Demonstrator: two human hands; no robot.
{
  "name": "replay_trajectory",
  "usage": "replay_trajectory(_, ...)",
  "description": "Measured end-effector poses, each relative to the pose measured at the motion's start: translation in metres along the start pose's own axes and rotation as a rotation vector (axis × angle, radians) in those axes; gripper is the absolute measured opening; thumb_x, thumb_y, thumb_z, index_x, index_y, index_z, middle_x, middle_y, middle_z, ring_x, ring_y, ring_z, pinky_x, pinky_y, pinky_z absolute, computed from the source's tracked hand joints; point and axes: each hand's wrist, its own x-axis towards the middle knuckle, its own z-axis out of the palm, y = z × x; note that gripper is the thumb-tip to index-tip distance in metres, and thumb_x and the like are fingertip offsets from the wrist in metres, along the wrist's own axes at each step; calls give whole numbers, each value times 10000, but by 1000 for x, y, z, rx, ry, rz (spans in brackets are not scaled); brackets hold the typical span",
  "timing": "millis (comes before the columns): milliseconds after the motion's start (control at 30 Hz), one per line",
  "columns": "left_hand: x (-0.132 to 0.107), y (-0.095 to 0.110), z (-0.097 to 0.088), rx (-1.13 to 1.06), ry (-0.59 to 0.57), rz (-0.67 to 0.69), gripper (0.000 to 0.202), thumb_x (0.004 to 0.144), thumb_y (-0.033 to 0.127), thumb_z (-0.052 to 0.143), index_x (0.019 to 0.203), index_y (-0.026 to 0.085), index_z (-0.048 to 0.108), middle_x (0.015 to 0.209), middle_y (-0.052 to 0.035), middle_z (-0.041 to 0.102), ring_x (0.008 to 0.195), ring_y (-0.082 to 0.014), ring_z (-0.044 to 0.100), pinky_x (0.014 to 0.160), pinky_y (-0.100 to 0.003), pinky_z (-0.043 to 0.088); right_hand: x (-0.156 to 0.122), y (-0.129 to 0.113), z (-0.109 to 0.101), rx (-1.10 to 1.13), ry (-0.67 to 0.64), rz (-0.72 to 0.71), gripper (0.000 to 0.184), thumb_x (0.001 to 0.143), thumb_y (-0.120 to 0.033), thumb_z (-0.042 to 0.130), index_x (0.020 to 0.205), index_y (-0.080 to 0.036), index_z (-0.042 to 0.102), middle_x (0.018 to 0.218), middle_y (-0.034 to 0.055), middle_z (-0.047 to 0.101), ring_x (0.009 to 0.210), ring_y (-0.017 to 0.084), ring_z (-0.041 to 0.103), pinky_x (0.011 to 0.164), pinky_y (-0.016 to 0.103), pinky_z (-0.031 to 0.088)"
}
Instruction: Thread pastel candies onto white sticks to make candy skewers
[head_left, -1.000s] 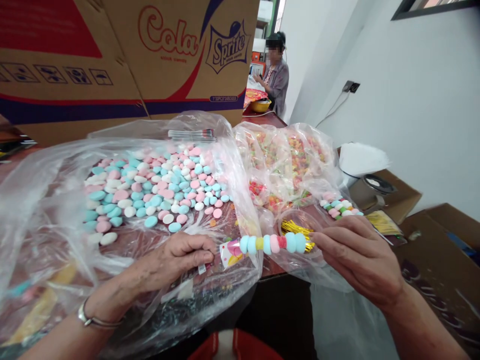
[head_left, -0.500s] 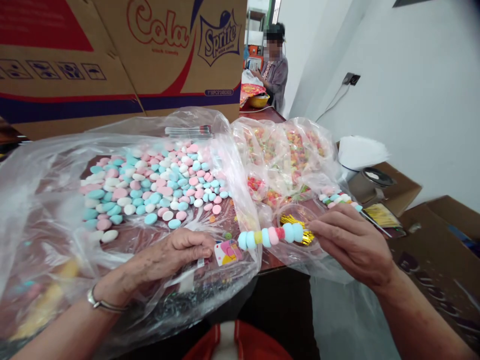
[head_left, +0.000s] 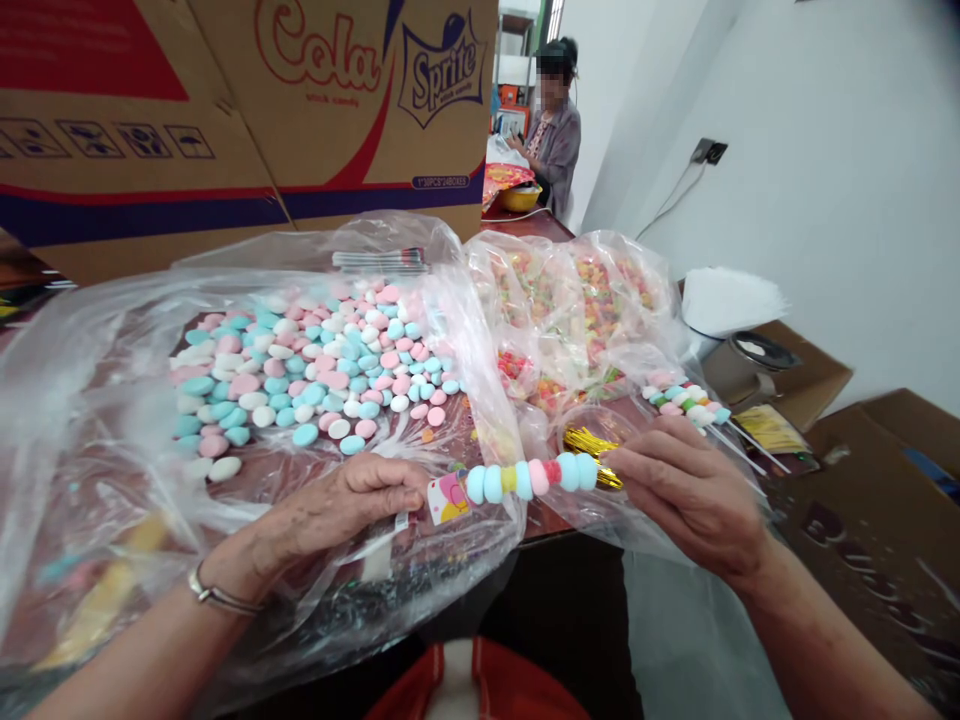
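Observation:
My left hand (head_left: 375, 490) is closed on a small printed plastic bag (head_left: 448, 497) in pink, white and yellow, thumb against fingers. A candy skewer (head_left: 525, 478) of blue, yellow, pink and red pieces lies level between my hands. Its left end meets the bag's right edge; whether it is inside or only against it, I cannot tell. The fingers of my right hand (head_left: 690, 490) pinch the skewer's right end, hiding its stick. Just behind that hand are gold twist ties (head_left: 592, 443) in a clear round tub and several finished candy skewers (head_left: 686, 397) with white sticks.
Pink, blue and white candies (head_left: 300, 370) are spread on clear plastic sheeting. Bags of small colourful candies (head_left: 577, 290) lie to their right. A large carton (head_left: 240, 110) stands behind. At right are a grey mug (head_left: 739, 370) and open boxes (head_left: 892, 440). Another person (head_left: 555, 140) works far back.
The candy skewer has shifted slightly left, its left end now closer against the printed bag. My right hand has moved left with it, uncovering more of the skewers behind.

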Motion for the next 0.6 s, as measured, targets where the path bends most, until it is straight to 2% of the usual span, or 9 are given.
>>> replay_trajectory(167,0,4,-1,175,34,48,252,901,323,597,734,149,669,698,3,593,672,-127,508,634,-212,421,4,-6,-3,-31,-32,-47,183,915,-163,551,1027,-204,690,824,49,695,769,180,579,753,342,452)
replay_trajectory(300,1,6,-1,326,-7,78,275,941,353,534,806,157,671,706,-1,602,661,-133,512,619,-210,422,9,-9,-1,14,-70,-64,167,909,-161,563,1023,-203,679,814,43,679,754,174,570,720,329,452)
replay_trajectory(467,1,3,-3,360,-16,126,274,956,358,518,830,157,653,734,9,594,661,-116,509,615,-187,412,9,-10,14,22,-70,-32,163,914,-136,541,994,-194,671,802,45,666,802,183,578,768,342,469)
replay_trajectory(600,-3,7,0,316,-61,48,250,954,369,528,900,172,670,775,9,626,688,-118,551,624,-179,434,10,-13,25,61,-44,-63,152,915,-117,536,992,-168,656,813,51,675,804,180,601,777,351,468)
